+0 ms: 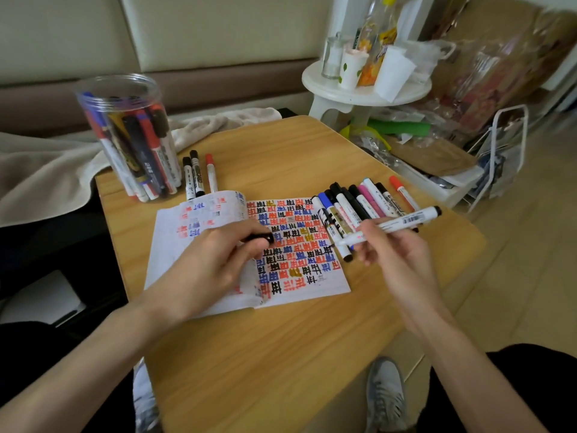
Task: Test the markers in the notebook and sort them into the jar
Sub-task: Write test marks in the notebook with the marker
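An open notebook point(299, 276) lies on the wooden table point(281, 354), its right page full of red, blue, black and gold marks. My left hand point(215, 267) rests on the notebook's fold and pinches a black marker cap point(260, 237). My right hand point(396, 248) holds an uncapped white marker point(402, 221) above the page's right edge, tip pointing left. A row of several markers point(359, 204) lies right of the notebook. Three markers point(199, 176) lie behind it. The clear jar point(125, 135), holding several markers, stands at the table's back left.
A beige blanket point(46, 170) lies on the seat behind the jar. A white round stool point(365, 85) with cups and bottles stands at the back right, with bags and a white wire rack point(505, 151) beside it. A grey shoe point(387, 398) shows under the table's front edge.
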Action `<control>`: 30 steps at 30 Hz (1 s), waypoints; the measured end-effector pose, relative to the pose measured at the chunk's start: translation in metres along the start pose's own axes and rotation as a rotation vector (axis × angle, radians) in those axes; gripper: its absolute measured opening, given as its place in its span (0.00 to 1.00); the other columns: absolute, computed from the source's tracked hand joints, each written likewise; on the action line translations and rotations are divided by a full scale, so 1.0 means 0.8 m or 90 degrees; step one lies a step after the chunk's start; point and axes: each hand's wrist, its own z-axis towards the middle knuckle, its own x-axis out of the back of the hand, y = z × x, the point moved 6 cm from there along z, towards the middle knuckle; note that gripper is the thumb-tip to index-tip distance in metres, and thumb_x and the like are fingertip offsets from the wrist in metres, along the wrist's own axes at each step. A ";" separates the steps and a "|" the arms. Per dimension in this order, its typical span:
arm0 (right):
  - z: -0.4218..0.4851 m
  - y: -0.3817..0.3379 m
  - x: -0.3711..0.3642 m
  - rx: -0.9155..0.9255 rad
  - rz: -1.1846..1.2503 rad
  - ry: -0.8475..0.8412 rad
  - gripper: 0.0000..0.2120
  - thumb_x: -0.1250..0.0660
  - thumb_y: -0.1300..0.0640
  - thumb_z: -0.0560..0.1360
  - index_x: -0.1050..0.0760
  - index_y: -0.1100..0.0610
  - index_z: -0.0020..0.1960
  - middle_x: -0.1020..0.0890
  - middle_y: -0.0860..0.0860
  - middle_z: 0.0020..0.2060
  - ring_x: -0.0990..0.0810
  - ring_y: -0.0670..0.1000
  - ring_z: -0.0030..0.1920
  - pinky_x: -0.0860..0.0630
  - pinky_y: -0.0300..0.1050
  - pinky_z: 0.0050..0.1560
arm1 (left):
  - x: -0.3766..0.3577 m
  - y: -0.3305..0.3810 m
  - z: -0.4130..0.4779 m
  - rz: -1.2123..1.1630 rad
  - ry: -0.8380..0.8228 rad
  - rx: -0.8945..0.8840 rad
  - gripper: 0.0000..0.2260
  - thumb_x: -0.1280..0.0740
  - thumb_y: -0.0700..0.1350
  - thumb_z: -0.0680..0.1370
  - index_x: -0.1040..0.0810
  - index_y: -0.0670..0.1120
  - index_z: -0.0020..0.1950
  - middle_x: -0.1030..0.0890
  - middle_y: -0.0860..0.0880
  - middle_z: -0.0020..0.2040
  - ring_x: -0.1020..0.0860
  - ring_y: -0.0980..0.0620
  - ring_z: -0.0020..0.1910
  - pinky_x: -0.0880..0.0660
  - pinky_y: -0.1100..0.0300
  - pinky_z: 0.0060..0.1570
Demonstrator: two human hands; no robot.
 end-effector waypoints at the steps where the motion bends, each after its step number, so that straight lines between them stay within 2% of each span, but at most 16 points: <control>1: -0.003 0.005 -0.002 -0.005 -0.009 -0.006 0.12 0.30 0.53 0.78 0.18 0.62 0.52 0.16 0.54 0.36 0.19 0.49 0.36 0.22 0.39 0.38 | -0.004 0.001 -0.002 0.013 0.002 -0.010 0.14 0.40 0.58 0.80 0.20 0.55 0.59 0.19 0.67 0.50 0.20 0.66 0.50 0.28 0.72 0.47; 4: -0.007 0.015 -0.004 -0.026 -0.021 -0.019 0.07 0.30 0.58 0.79 0.18 0.62 0.53 0.16 0.56 0.35 0.21 0.49 0.33 0.25 0.40 0.34 | -0.005 -0.002 -0.004 0.048 0.023 -0.016 0.18 0.40 0.61 0.80 0.19 0.54 0.61 0.19 0.65 0.51 0.20 0.63 0.48 0.26 0.68 0.46; 9: -0.008 0.027 -0.005 -0.040 -0.051 -0.043 0.05 0.28 0.61 0.79 0.17 0.63 0.52 0.15 0.58 0.37 0.18 0.53 0.35 0.23 0.44 0.36 | -0.007 -0.003 -0.005 0.077 0.036 -0.019 0.17 0.39 0.60 0.80 0.19 0.54 0.61 0.21 0.65 0.51 0.23 0.69 0.48 0.29 0.74 0.46; 14: -0.007 0.037 -0.008 -0.032 -0.099 -0.064 0.02 0.28 0.64 0.79 0.17 0.60 0.51 0.15 0.51 0.35 0.19 0.46 0.34 0.24 0.35 0.35 | -0.012 0.000 -0.006 0.101 0.032 -0.030 0.17 0.38 0.59 0.80 0.19 0.52 0.63 0.20 0.63 0.52 0.25 0.73 0.47 0.30 0.76 0.47; 18: -0.008 0.038 -0.012 0.021 -0.147 -0.047 0.05 0.28 0.66 0.78 0.18 0.57 0.49 0.16 0.45 0.33 0.19 0.43 0.34 0.23 0.36 0.37 | -0.011 0.000 -0.005 0.098 0.032 -0.032 0.17 0.37 0.58 0.80 0.18 0.52 0.63 0.19 0.63 0.52 0.25 0.74 0.47 0.30 0.76 0.47; 22: -0.009 0.039 -0.013 0.038 -0.160 -0.061 0.06 0.28 0.65 0.77 0.18 0.55 0.49 0.16 0.45 0.35 0.19 0.44 0.36 0.22 0.37 0.39 | -0.012 -0.003 -0.006 0.104 0.026 -0.030 0.18 0.37 0.59 0.80 0.18 0.52 0.63 0.21 0.64 0.51 0.25 0.73 0.46 0.30 0.76 0.45; 26: -0.010 0.038 -0.014 0.047 -0.138 -0.072 0.02 0.28 0.60 0.79 0.18 0.56 0.52 0.16 0.43 0.36 0.18 0.43 0.37 0.22 0.36 0.39 | -0.012 -0.007 -0.007 0.103 0.029 -0.027 0.17 0.37 0.59 0.80 0.19 0.53 0.63 0.19 0.62 0.52 0.25 0.72 0.46 0.30 0.75 0.45; 30: -0.010 0.036 -0.015 0.063 -0.121 -0.084 0.03 0.29 0.61 0.80 0.19 0.58 0.53 0.15 0.47 0.38 0.16 0.48 0.39 0.22 0.35 0.39 | -0.011 -0.010 -0.008 0.108 0.030 -0.022 0.16 0.36 0.58 0.80 0.19 0.53 0.63 0.21 0.65 0.51 0.25 0.72 0.46 0.30 0.76 0.46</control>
